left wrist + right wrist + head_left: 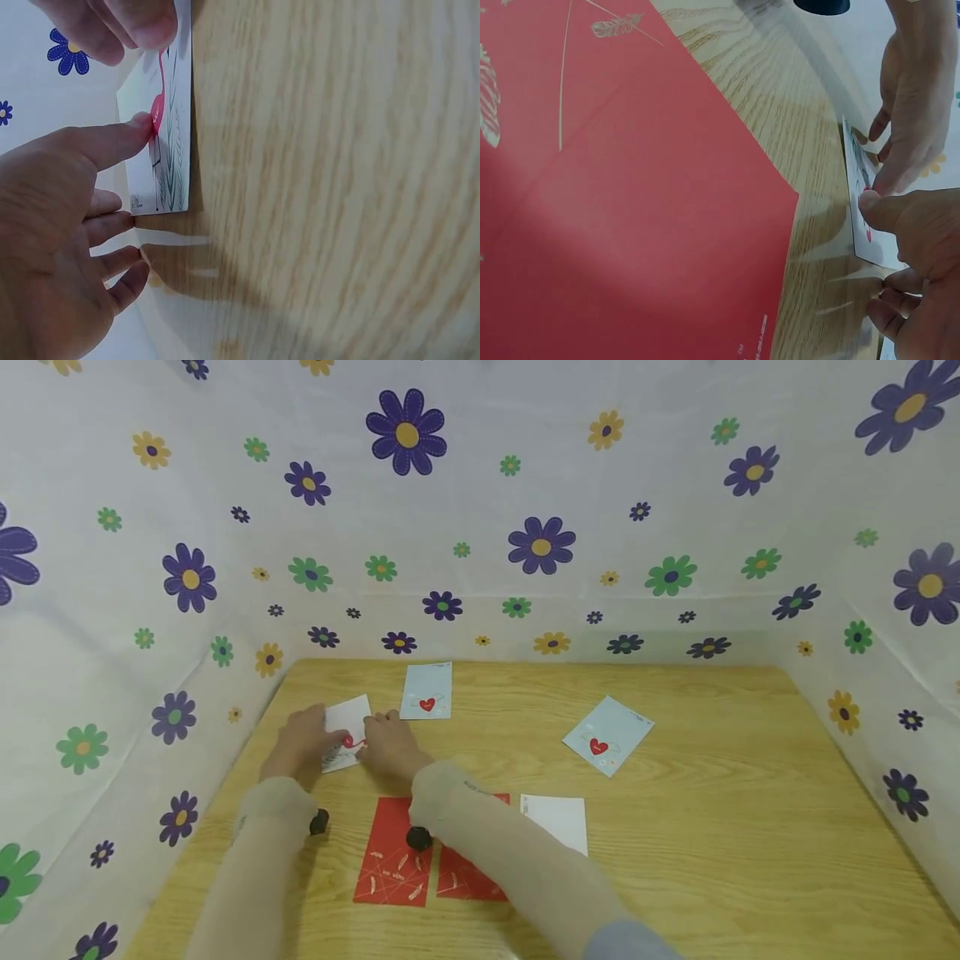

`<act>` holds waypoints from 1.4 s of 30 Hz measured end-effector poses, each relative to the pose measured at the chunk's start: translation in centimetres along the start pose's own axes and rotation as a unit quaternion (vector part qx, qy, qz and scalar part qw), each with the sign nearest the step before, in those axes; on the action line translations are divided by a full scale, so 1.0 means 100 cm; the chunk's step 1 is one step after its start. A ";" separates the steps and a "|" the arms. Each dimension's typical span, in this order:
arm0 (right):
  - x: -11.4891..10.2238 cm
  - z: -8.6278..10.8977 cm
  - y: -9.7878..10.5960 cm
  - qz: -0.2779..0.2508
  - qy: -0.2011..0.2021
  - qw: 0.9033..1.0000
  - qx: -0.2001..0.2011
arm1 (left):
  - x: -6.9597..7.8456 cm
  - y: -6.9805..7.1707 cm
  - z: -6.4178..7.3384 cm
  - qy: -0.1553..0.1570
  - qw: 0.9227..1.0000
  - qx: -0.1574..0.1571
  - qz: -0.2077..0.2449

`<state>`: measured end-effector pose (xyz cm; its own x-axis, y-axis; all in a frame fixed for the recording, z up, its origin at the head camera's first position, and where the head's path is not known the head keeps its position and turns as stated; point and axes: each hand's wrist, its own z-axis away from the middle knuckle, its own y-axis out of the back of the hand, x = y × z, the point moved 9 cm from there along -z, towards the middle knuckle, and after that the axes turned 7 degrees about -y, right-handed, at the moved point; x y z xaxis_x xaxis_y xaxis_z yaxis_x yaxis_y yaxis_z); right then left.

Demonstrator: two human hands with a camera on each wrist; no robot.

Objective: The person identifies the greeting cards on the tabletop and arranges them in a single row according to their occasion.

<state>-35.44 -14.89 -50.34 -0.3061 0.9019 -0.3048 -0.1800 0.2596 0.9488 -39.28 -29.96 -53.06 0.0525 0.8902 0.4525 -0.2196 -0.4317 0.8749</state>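
Observation:
A white card (347,714) with a red flamingo and dark grass drawn on it lies at the left of the table. My left hand (300,742) holds its left side, the thumb on the picture and the fingers at the edge, as the left wrist view shows on the card (176,154). From the opposite side my right hand (393,745) grips the card, its thumb over the front. In the right wrist view, the right hand (930,251) has its other fingers curled by the card's edge.
Two light blue cards with red winged hearts, one (428,687) behind my right hand and another (611,733) farther right, lie on the wooden table (712,827). Nearer are two red cards with feathers, one (390,835) left of another (468,881), and a white card (562,818) partly under my right forearm.

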 end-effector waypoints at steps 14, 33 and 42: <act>0.002 -0.003 -0.003 -0.020 -0.020 1.000 0.004 | 0.020 0.028 0.015 -0.049 0.991 0.107 0.064; 0.010 0.001 0.051 -0.185 -0.002 0.975 0.120 | 0.067 0.092 0.055 -0.171 0.928 0.323 0.081; 0.014 0.021 0.106 -0.261 0.054 0.941 0.209 | 0.095 0.119 0.077 -0.191 0.912 0.352 0.087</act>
<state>-35.85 -10.20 -40.54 -0.3746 0.5794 -0.7239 0.0437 0.7909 0.6104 -33.89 -27.82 -37.01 0.4409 0.7417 0.5055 0.4162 -0.6679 0.6169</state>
